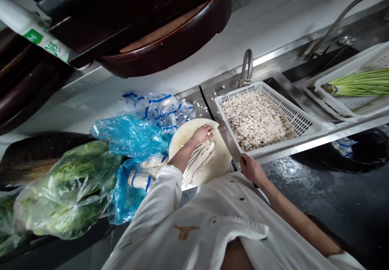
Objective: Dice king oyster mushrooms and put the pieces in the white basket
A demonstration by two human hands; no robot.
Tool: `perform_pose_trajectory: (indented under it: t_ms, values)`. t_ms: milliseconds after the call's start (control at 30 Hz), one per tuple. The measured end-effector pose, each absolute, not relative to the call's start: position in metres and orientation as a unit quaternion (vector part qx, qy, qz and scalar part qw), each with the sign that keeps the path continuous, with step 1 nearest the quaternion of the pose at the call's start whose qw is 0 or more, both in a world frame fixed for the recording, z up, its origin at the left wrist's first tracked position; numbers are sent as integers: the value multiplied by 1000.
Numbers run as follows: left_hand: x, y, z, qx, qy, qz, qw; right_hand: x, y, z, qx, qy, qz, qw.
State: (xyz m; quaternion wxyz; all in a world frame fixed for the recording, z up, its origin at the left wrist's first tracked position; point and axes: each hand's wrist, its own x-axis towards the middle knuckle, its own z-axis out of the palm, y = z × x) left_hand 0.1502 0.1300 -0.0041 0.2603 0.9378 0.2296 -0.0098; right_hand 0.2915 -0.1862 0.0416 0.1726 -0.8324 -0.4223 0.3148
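On a round cream chopping board (223, 160) lies a bundle of long pale mushroom strips (197, 162). My left hand (202, 133) bends its fingers over the far end of these strips, closed on them, with small cut bits at the fingertips. My right hand (251, 168) is wrapped round the handle of a cleaver (229, 142). Its broad grey blade stands at the board's right edge, apart from my left hand. Just beyond the blade, a white slotted basket (304, 122) holds a heap of diced mushrooms (257, 118).
Left of the board lie blue plastic bags (130, 134), wrapped whole mushrooms (142, 180) and a clear bag of green vegetables (73, 189). A faucet (247, 65) rises behind the basket. Green stalks (361, 82) fill another basket at right. Dark round wooden lids (170, 55) stand above.
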Motion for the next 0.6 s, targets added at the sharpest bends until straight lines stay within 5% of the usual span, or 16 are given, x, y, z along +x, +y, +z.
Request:
perform_pose_trajectory:
  t_ms: [133,600]
  values:
    - [141,124,-8,914,327,15,238,282,-177,49,-840,-427,313,120]
    - [120,121,-13,925,251,62,278,277,-137,74,-833,-453,316,46]
